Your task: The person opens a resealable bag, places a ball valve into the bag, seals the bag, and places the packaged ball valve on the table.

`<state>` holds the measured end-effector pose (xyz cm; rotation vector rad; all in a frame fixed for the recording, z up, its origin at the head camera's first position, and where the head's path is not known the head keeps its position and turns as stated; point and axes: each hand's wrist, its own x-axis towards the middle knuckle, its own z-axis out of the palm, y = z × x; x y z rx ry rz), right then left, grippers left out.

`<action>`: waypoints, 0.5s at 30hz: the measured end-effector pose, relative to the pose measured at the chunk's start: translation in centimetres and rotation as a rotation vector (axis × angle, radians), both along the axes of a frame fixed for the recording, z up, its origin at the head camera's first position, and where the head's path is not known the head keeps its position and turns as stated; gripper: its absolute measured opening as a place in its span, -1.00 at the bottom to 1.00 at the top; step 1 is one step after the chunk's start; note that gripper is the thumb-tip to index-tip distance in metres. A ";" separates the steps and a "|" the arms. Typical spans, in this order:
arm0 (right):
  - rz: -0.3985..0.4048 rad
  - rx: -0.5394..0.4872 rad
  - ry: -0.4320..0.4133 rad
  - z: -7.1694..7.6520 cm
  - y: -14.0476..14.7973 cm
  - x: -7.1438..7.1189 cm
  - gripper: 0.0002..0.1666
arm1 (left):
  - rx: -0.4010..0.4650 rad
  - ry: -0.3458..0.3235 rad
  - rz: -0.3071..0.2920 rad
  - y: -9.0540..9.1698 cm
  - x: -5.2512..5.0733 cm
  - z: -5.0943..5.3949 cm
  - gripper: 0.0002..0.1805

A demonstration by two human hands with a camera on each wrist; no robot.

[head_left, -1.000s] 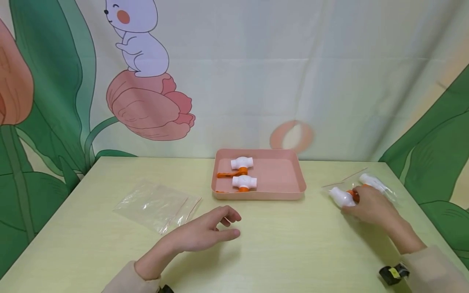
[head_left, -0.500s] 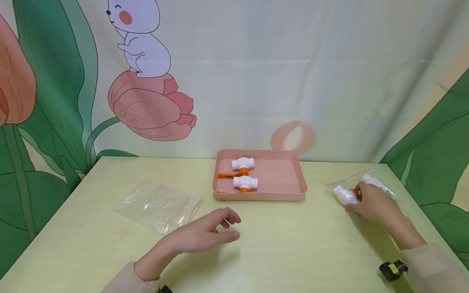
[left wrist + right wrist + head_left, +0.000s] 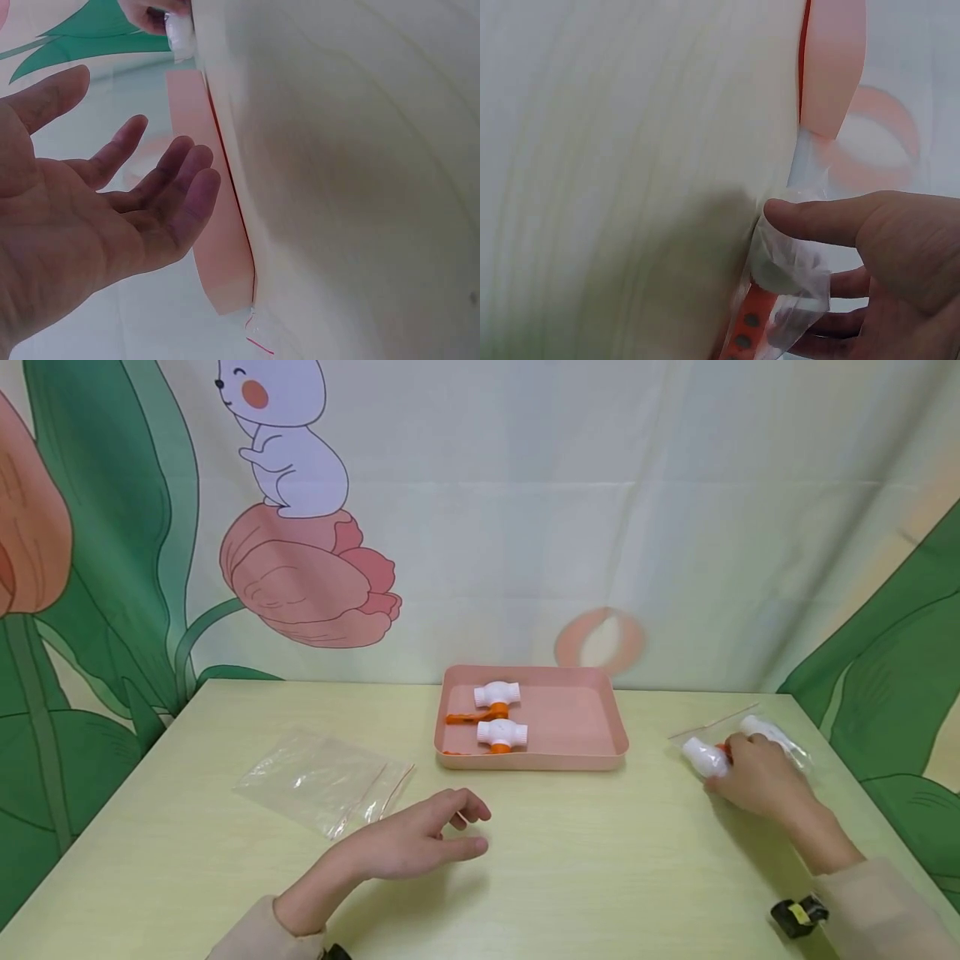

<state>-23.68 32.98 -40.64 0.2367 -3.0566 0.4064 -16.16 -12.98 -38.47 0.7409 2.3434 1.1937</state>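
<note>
At the right of the table, the right hand (image 3: 765,779) pinches a clear zip bag around a white valve (image 3: 706,757) with an orange handle. Another white piece (image 3: 765,728) lies in the clear plastic just behind the fingers. Seen from the right wrist, the thumb presses the bag's near side, and an orange handle (image 3: 751,322) shows through the plastic. The left hand (image 3: 408,839) hovers over the table's middle, fingers loosely bent, holding nothing; the left wrist view shows its palm (image 3: 82,217) beside the tray's side.
A pink tray (image 3: 532,762) stands at the back middle, with two white valves (image 3: 497,695) with orange handles in its left half. A flat clear zip bag (image 3: 315,781) lies left of it. Behind the table hangs a printed curtain (image 3: 487,527).
The right hand and the bagged valve have shifted very slightly to the right and turned a little. The left hand has hardly moved.
</note>
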 end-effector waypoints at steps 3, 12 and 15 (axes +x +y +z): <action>-0.014 0.014 0.003 0.1 -0.6 0.3 -0.24 | -0.008 0.004 -0.003 0.0 -0.1 -0.1 -0.60; 0.053 0.008 0.055 0.4 -2.4 1.4 -0.20 | -0.040 0.016 -0.008 -0.4 -0.3 -0.3 -0.59; 0.075 -0.015 0.077 0.5 -3.2 1.8 -0.21 | -0.035 0.019 -0.009 -0.8 -0.5 -0.2 -0.60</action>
